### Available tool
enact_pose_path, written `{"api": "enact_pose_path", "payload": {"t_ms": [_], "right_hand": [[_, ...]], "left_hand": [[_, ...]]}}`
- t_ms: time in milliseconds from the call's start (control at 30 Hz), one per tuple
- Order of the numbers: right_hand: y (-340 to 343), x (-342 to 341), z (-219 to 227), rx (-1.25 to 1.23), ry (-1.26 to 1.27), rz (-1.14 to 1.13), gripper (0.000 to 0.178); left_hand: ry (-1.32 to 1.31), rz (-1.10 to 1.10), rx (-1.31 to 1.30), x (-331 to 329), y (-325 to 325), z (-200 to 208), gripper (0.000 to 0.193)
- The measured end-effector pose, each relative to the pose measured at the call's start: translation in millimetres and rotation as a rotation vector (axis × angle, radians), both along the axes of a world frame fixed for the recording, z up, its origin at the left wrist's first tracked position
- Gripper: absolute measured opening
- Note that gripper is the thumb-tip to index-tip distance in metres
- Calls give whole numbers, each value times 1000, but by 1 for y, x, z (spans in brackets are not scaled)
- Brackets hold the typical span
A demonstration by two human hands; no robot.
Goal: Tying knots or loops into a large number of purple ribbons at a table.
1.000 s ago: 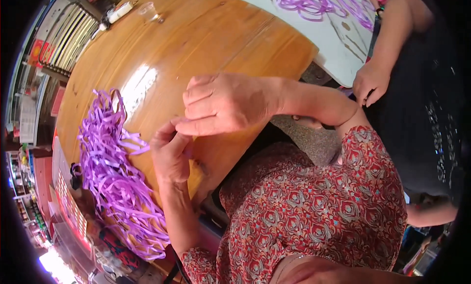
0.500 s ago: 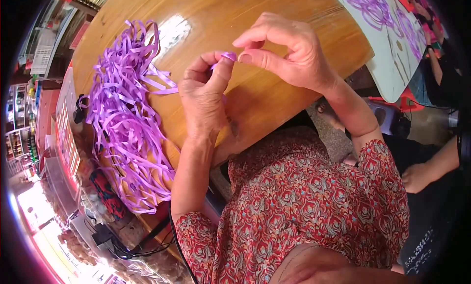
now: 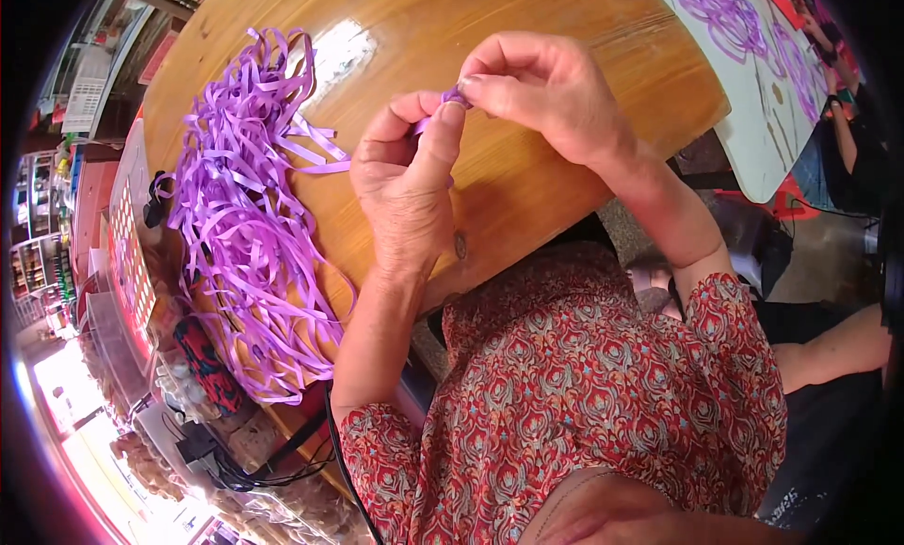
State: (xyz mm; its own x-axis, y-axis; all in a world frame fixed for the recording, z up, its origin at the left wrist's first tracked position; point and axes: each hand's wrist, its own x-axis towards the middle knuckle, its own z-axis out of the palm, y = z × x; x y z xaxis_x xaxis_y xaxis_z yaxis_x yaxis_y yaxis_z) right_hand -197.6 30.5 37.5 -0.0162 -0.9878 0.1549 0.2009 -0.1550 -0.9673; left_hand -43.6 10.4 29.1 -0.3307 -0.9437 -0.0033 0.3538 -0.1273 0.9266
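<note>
I see white lettering on a dark garment, well right of the ribbon pile; too small for me to read. Grid-printed sheet just left of pile. Shelves farther left hold rows of small items. Purple strip above the counter, right of pile: left hand, grip pinching it; right hand, grip pinching its end. Half a second ago, right thumb and forefinger were spread.

Red patterned top, short sleeves, seemingly a thin necklace.
</note>
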Motion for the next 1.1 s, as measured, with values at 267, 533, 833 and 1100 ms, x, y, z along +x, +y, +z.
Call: {"api": "enact_pose_path", "payload": {"t_ms": [267, 533, 833, 1100], "right_hand": [[-5, 1, -7, 74, -322, 231, 12], [4, 14, -2, -403, 315, -212, 10], [6, 14, -1, -488, 354, -241, 11], [7, 6, 3, -383, 219, -100, 10]], "left_hand": [[208, -52, 8, 4, -1, -5, 8], [332, -102, 19, 3, -1, -5, 9], [349, -103, 45, 6, -5, -7, 9], [304, -143, -39, 6, -5, -7, 8]]}}
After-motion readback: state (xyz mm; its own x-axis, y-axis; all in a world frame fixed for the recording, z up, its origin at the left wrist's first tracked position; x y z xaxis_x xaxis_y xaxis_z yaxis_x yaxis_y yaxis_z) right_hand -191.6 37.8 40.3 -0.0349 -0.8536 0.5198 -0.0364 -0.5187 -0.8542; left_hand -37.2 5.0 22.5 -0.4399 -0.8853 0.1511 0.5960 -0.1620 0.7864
